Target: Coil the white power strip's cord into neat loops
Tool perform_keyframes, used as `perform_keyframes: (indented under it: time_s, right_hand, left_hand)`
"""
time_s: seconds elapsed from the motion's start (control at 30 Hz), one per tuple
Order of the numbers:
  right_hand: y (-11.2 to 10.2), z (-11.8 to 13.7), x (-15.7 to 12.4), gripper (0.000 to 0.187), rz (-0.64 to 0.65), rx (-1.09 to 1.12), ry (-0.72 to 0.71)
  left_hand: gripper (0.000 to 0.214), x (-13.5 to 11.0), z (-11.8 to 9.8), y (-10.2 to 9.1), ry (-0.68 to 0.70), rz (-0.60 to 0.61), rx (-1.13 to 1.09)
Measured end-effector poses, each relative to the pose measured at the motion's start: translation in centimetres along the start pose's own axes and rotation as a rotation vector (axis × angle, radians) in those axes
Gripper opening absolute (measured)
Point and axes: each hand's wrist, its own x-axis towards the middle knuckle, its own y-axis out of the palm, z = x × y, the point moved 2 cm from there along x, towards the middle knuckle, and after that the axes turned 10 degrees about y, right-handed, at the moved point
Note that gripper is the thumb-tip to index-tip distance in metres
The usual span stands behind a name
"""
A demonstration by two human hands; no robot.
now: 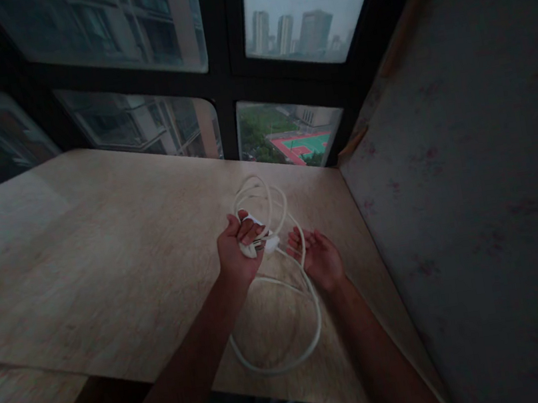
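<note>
A long white cable (292, 353) lies in loose loops on the pale stone-patterned table (105, 253), near its right corner. My left hand (240, 249) is closed around the cable's white plug end (257, 240), holding it just above the table. My right hand (318, 256) is beside it, palm up with fingers partly curled, and a strand of the cable runs across or under its fingers. More loops of the cable (258, 193) lie beyond both hands.
A tall pale wall (475, 197) closes the table's right side. Dark-framed windows (226, 86) stand behind the table, showing buildings and a sports court far below. The table's front edge (138, 376) runs under my forearms.
</note>
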Motion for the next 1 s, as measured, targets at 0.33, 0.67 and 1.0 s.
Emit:
perform_keyframes:
  time_s: [0.33,0.67,1.0]
  right_hand:
    - [0.9,-0.9,-0.1,0.027,-0.088,-0.638,0.189]
    - [-1.0,-0.3,1.8,0.031,-0.300,-0.682,0.014]
    - [-4.7,3.9,3.2,0.029,-0.706,-0.722,-0.225]
  left_hand:
    - [0.035,-3.3,-5.4,6.1,-0.051,0.330,0.267]
    - [0.060,-4.5,-12.6,5.6,0.259,0.328,0.210]
    - [0.060,-7.8,-21.7,1.7,0.694,0.027,0.128]
